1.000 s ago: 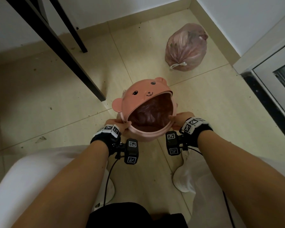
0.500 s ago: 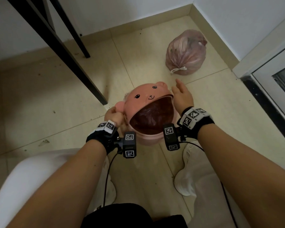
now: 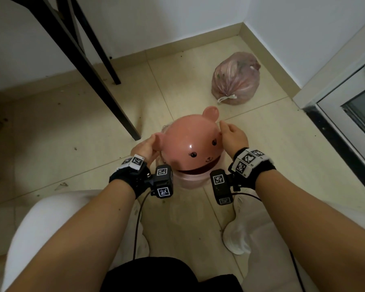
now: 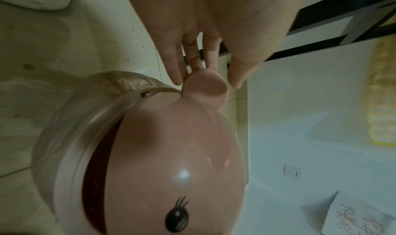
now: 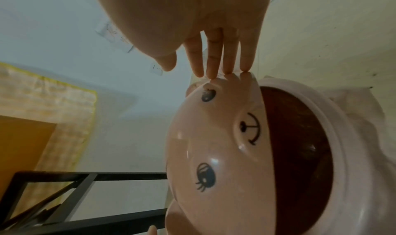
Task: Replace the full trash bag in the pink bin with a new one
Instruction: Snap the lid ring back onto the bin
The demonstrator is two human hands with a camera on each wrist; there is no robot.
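Note:
The pink bin [image 3: 190,182] stands on the floor between my knees. Its bear-face lid [image 3: 190,142] is lowered over it, leaving a dark slit at the near edge. A thin pinkish liner [image 4: 111,82] is folded over the bin's rim. My left hand [image 3: 144,147] has straight fingers [image 4: 174,72] and thumb on either side of the lid's left ear [image 4: 205,86], touching it. On the lid's right side rests my right hand [image 3: 233,137], its straight fingertips [image 5: 211,74] against the dome. The full bag [image 3: 235,79], tied shut, lies on the floor beyond.
Black table legs [image 3: 105,102] slant down to the floor just left of the bin. A white wall corner and skirting stand behind the full bag. A door frame with a dark threshold [image 3: 335,140] runs along the right. My white shoes [image 3: 236,239] are beside the bin.
The lid has swung from wide open to nearly closed over the bin. Both hands left the rim and moved up to the lid's sides.

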